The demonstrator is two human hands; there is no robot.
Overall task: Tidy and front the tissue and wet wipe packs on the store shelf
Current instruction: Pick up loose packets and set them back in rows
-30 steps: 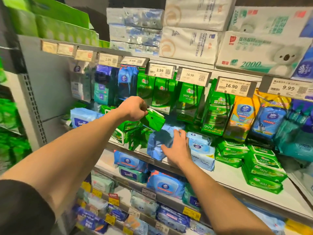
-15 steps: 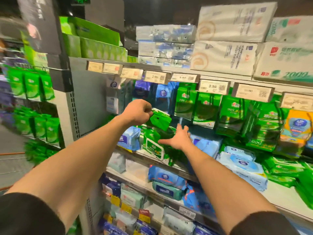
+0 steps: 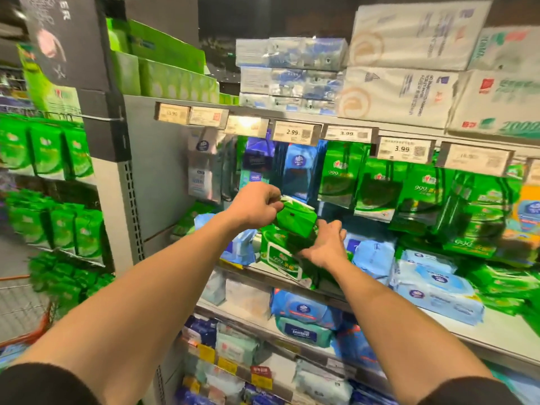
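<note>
Small green pack point(image 3: 296, 219) held in air before shelf point(image 3: 482, 331), pinched at top edge by left hand point(image 3: 257, 207). Right hand point(image 3: 324, 244) just below it, fingers loosely spread, touching upright green wipe pack point(image 3: 280, 255) at shelf front. Blue wipe packs point(image 3: 435, 290) lie right; price tags point(image 3: 293, 132) above.
</note>
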